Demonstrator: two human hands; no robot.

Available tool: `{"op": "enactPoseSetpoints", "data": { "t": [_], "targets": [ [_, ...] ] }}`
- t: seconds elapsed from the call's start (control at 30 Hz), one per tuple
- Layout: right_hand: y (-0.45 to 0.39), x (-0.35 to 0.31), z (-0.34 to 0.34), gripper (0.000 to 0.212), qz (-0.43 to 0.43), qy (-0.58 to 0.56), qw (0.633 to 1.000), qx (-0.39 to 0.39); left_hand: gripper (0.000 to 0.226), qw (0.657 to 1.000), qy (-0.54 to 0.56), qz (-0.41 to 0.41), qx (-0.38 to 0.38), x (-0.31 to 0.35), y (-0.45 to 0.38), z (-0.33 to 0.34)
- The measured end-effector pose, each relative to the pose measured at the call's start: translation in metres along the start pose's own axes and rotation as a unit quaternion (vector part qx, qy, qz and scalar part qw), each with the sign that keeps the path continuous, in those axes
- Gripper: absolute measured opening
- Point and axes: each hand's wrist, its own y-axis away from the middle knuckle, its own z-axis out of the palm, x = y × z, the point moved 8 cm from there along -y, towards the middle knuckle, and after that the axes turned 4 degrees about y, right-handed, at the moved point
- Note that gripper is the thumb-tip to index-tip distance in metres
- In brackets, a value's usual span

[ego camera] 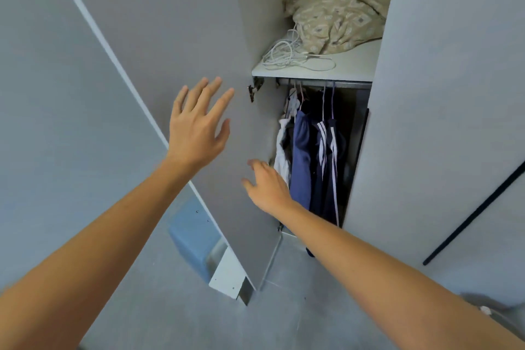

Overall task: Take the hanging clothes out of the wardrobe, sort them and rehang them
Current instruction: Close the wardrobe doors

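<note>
My left hand (199, 125) is raised in front of the open wardrobe door (199, 37), fingers spread and nearly straight, holding nothing; whether it touches the panel I cannot tell. My right hand (267, 187) reaches toward the door's inner edge, just left of the clothes, fingers loosely extended and blurred, with nothing in its grasp. The clothes (312, 156) hang from the rail (341, 84) inside the wardrobe, right of the door: a white garment (282, 150) nearest the door, then a blue one (301, 156), then a dark navy piece with white stripes (326, 150) farther right, all on thin hangers. Above the rail, a shelf (355, 65) carries a coil of white cable (289, 55) at its front and a crumpled beige patterned cloth (341, 14) behind it. Right of the clothes stands the shut door (440, 93). Below the open door, a blue box (193, 236) sits on the floor beside a white bracket (227, 275).
</note>
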Motion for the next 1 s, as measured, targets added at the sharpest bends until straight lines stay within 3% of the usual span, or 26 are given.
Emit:
{"op": "enactPoseSetpoints", "data": {
  "t": [0.2, 0.37, 0.53, 0.8, 1.0],
  "targets": [
    [-0.007, -0.104, 0.061, 0.089, -0.031, -0.034, 0.999, -0.024, 0.057, 0.997, -0.06, 0.039, 0.041, -0.07, 0.024, -0.053],
    [-0.022, -0.133, 0.083, 0.101, 0.034, -0.046, 0.997, 0.059, 0.081, 0.996, -0.045, -0.033, 0.069, -0.132, 0.029, -0.083],
    [-0.032, -0.137, 0.068, 0.09, 0.073, 0.028, 0.985, 0.153, 0.091, 0.999, 0.042, -0.004, 0.027, -0.156, 0.024, -0.065],
    [-0.001, -0.121, 0.044, 0.083, 0.098, 0.086, 0.97, 0.207, 0.093, 0.982, 0.154, 0.077, 0.07, -0.119, 0.01, -0.055],
    [0.048, -0.042, -0.02, 0.027, 0.129, 0.06, 0.959, 0.244, 0.092, 0.961, 0.208, 0.153, 0.094, -0.011, -0.029, -0.046]
  ]
}}
